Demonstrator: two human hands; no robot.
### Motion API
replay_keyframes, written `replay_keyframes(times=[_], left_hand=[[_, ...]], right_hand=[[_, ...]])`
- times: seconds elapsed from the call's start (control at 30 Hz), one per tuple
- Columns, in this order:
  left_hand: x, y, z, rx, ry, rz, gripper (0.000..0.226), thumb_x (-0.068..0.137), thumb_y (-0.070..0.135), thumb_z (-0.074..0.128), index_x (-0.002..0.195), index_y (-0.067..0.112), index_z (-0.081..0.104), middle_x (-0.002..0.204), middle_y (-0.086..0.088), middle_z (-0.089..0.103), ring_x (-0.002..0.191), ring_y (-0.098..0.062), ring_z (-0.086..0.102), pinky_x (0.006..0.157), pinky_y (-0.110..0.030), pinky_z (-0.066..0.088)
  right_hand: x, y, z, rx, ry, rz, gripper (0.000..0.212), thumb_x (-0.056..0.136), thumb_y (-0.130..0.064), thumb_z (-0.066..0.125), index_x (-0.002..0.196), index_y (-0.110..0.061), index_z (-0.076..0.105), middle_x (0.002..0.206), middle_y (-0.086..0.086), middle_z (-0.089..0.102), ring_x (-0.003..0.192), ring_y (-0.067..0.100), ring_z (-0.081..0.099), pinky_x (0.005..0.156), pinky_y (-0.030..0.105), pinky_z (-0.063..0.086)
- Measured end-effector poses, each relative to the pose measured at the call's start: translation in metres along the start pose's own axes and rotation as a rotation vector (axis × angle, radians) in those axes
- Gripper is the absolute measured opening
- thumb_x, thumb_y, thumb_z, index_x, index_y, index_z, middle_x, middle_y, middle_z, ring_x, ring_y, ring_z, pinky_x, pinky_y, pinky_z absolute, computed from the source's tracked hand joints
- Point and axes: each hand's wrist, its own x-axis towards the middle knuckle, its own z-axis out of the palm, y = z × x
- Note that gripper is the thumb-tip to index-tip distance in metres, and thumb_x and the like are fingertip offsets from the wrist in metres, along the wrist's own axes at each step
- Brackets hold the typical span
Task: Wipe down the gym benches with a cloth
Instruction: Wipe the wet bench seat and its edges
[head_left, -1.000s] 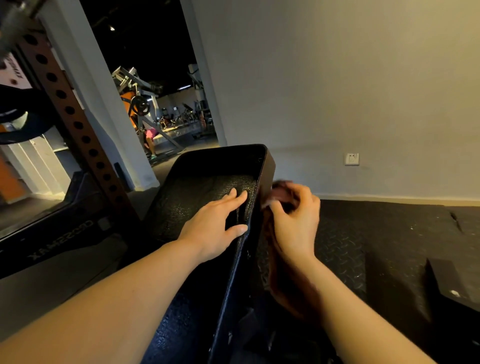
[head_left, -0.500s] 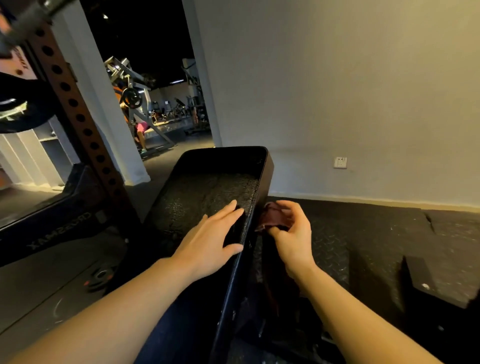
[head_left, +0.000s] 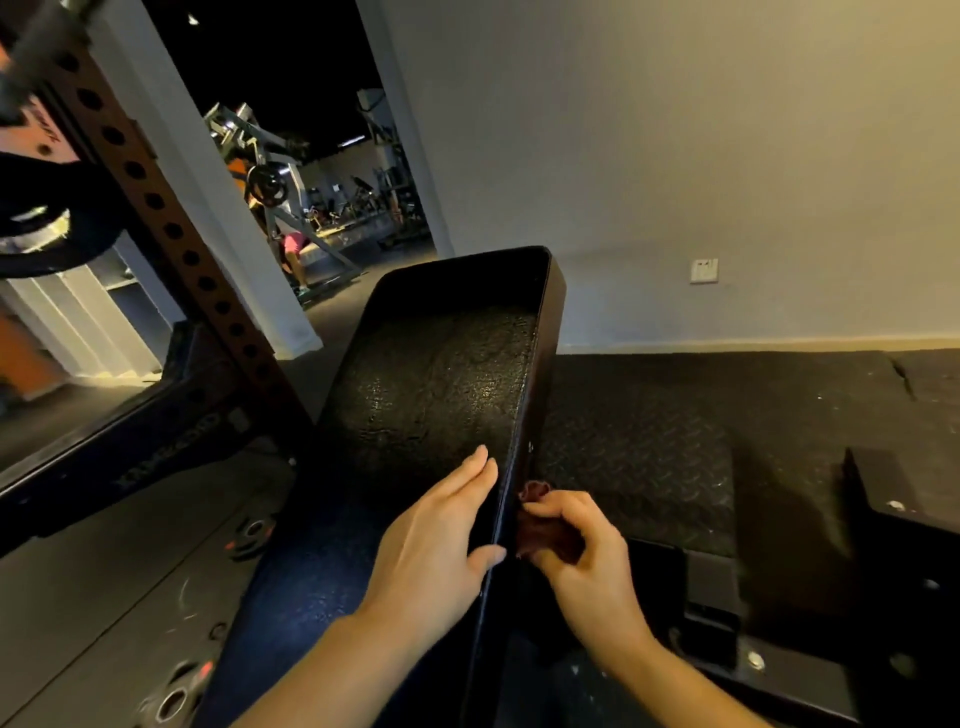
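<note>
Clearly the dark red cloth (head_left: 543, 525) sits bunched against the right side edge of the black bench (head_left: 441, 374), low on the near half of the pad, and the step in hand looks like wiping that side face rather than the top. The right hand (head_left: 576, 551) pinches the cloth between thumb and curled fingers and holds it against the edge. The left hand (head_left: 441, 540) lies flat on the pad's top with fingers straight, thumb hooked over the rim, bracing the bench and gripping nothing. Both forearms reach in from the bottom of the view on either side of that rim. As a judgement, the next move calls for drawing the cloth along the edge while keeping it pressed on. Beside the bench lies dark rubber flooring (head_left: 649, 431); a perforated rack upright (head_left: 171, 228) stands to the left.
</note>
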Motion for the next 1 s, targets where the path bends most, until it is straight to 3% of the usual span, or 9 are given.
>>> replay_keyframes(times=[0.07, 0.23, 0.33, 0.47, 0.63, 0.7, 0.8, 0.9, 1.0], left_hand=[[0.004, 0.000, -0.001, 0.016, 0.008, -0.005, 0.084, 0.085, 0.030, 0.071, 0.151, 0.034, 0.019, 0.155, 0.027, 0.008, 0.141, 0.005, 0.016, 0.109, -0.013, 0.019], [0.006, 0.004, -0.004, 0.051, -0.039, -0.027, 0.085, 0.082, 0.027, 0.075, 0.150, 0.029, 0.024, 0.155, 0.023, 0.013, 0.142, 0.002, 0.019, 0.109, -0.014, 0.019], [0.007, 0.006, -0.005, 0.057, -0.057, -0.028, 0.085, 0.082, 0.026, 0.075, 0.150, 0.028, 0.025, 0.156, 0.021, 0.014, 0.141, 0.002, 0.019, 0.108, -0.011, 0.016], [0.007, 0.007, -0.007, 0.059, -0.067, -0.027, 0.084, 0.082, 0.025, 0.075, 0.150, 0.027, 0.026, 0.156, 0.020, 0.015, 0.142, 0.002, 0.019, 0.108, -0.012, 0.016], [0.006, 0.009, -0.007, 0.055, -0.056, -0.035, 0.083, 0.084, 0.024, 0.073, 0.151, 0.028, 0.024, 0.157, 0.021, 0.012, 0.142, 0.000, 0.019, 0.110, -0.016, 0.022], [0.005, 0.009, -0.006, 0.046, -0.054, -0.040, 0.083, 0.085, 0.023, 0.072, 0.151, 0.027, 0.023, 0.157, 0.020, 0.011, 0.142, 0.001, 0.018, 0.109, -0.014, 0.019], [0.004, 0.009, -0.004, 0.014, -0.041, -0.047, 0.082, 0.086, 0.021, 0.070, 0.151, 0.028, 0.021, 0.157, 0.022, 0.009, 0.143, 0.002, 0.015, 0.107, -0.010, 0.015], [0.002, 0.008, 0.001, 0.008, -0.025, -0.047, 0.081, 0.088, 0.020, 0.068, 0.152, 0.029, 0.019, 0.157, 0.020, 0.008, 0.143, 0.003, 0.012, 0.107, -0.008, 0.011], [0.001, 0.007, 0.004, 0.017, -0.009, -0.042, 0.081, 0.088, 0.020, 0.068, 0.152, 0.029, 0.019, 0.158, 0.019, 0.010, 0.143, 0.003, 0.012, 0.106, -0.007, 0.010]], right_hand=[[0.022, -0.001, -0.010, -0.027, 0.054, 0.028, 0.048, 0.066, 0.014, 0.071, 0.092, -0.026, 0.072, 0.101, -0.007, 0.064, 0.099, 0.001, 0.060, 0.091, 0.021, 0.048], [0.071, -0.022, -0.005, -0.004, 0.126, 0.011, 0.035, 0.086, -0.015, 0.069, 0.120, -0.021, 0.066, 0.124, -0.011, 0.056, 0.115, -0.005, 0.050, 0.096, 0.009, 0.038], [0.048, -0.019, 0.001, -0.033, 0.142, -0.025, 0.029, 0.083, -0.002, 0.070, 0.107, -0.017, 0.071, 0.111, -0.007, 0.064, 0.107, -0.003, 0.058, 0.096, 0.016, 0.046], [0.018, -0.010, -0.015, -0.128, -0.071, -0.008, 0.030, 0.070, 0.007, 0.076, 0.089, -0.017, 0.075, 0.098, -0.010, 0.063, 0.096, -0.003, 0.060, 0.085, 0.005, 0.042], [0.063, -0.028, -0.020, -0.208, 0.136, -0.067, 0.036, 0.081, -0.006, 0.073, 0.115, -0.017, 0.067, 0.112, -0.007, 0.058, 0.103, 0.003, 0.054, 0.093, 0.015, 0.040], [0.072, -0.031, -0.009, -0.223, 0.127, -0.083, 0.036, 0.086, -0.007, 0.068, 0.121, -0.012, 0.064, 0.115, -0.007, 0.054, 0.109, 0.005, 0.051, 0.094, 0.008, 0.034], [0.047, -0.022, 0.001, -0.225, 0.116, -0.085, 0.033, 0.078, 0.004, 0.071, 0.107, -0.012, 0.070, 0.106, -0.007, 0.060, 0.098, 0.002, 0.058, 0.086, -0.002, 0.035], [0.017, -0.006, -0.014, -0.279, -0.056, -0.005, 0.039, 0.065, 0.012, 0.077, 0.086, -0.020, 0.074, 0.094, -0.014, 0.061, 0.092, -0.004, 0.058, 0.082, -0.001, 0.038], [0.022, -0.004, -0.027, -0.296, -0.053, 0.046, 0.045, 0.065, 0.008, 0.078, 0.095, -0.025, 0.072, 0.095, -0.013, 0.064, 0.093, 0.002, 0.063, 0.084, 0.006, 0.044]])
